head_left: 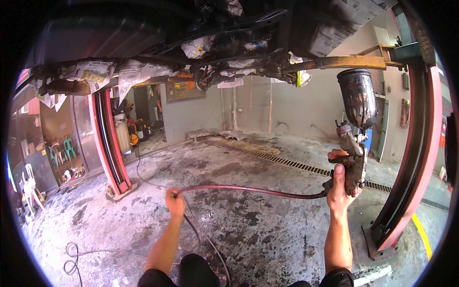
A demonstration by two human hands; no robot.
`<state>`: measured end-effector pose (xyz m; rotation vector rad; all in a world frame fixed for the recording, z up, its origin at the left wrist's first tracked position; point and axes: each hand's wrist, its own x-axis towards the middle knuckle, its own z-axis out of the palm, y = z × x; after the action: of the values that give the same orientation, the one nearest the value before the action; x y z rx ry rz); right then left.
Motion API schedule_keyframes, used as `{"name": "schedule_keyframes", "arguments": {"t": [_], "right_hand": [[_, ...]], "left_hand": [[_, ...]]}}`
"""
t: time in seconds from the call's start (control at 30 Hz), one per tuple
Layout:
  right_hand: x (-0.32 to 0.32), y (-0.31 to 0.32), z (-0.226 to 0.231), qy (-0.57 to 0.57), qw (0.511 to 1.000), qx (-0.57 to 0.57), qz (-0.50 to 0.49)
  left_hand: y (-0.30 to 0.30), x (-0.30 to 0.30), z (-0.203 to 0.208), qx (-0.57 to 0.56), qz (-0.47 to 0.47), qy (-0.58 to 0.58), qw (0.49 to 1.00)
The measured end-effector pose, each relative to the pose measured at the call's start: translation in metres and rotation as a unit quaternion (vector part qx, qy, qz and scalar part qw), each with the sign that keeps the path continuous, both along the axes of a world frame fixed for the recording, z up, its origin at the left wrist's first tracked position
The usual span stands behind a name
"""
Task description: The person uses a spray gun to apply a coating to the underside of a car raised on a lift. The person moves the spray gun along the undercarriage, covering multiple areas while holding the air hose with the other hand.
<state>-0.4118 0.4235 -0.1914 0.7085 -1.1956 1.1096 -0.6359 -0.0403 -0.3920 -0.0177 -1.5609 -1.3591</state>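
Note:
My right hand (338, 191) is wrapped round the grip of a paint spray gun (354, 165), raised on the right. A dark, paint-stained cup (357, 95) sits on top of the gun. From the gun's lower end a reddish air hose (248, 189) runs left. My left hand (175, 203) is closed round that hose at about middle height, and the rest of it drops toward the floor. Overhead spans the dark underside of a raised vehicle (158, 38), parts of it masked with newspaper (141, 74).
Red lift posts stand left (111, 143) and right (406, 162), with a yellow lift arm (344, 62) under the vehicle. Loose hose (103, 252) lies coiled on the stained floor (267, 229). A drain grate (287, 162) crosses behind. White chairs (31, 189) stand far left.

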Motion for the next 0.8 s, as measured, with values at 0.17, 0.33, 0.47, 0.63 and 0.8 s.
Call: {"name": "schedule_keyframes", "arguments": {"t": [0.17, 0.33, 0.47, 0.63, 0.8], "right_hand": [[-0.017, -0.021, -0.010, -0.018, 0.999, -0.009, 0.027], [-0.037, -0.040, -0.033, -0.038, 0.995, -0.019, 0.088], [-0.050, -0.045, -0.056, -0.014, 0.998, -0.014, 0.057], [-0.055, -0.047, -0.077, -0.032, 0.998, -0.031, 0.052], [-0.053, -0.051, -0.090, -0.061, 0.993, -0.078, 0.067]], "left_hand": [[-0.064, 0.057, 0.139, -0.108, 0.087, 0.116, 0.983], [-0.073, 0.132, 0.216, -0.177, 0.155, 0.211, 0.949], [-0.086, 0.125, 0.177, -0.163, 0.084, 0.130, 0.974], [-0.115, 0.052, 0.064, -0.215, 0.134, 0.073, 0.965], [-0.115, 0.023, -0.064, -0.256, 0.028, -0.202, 0.945]]}}
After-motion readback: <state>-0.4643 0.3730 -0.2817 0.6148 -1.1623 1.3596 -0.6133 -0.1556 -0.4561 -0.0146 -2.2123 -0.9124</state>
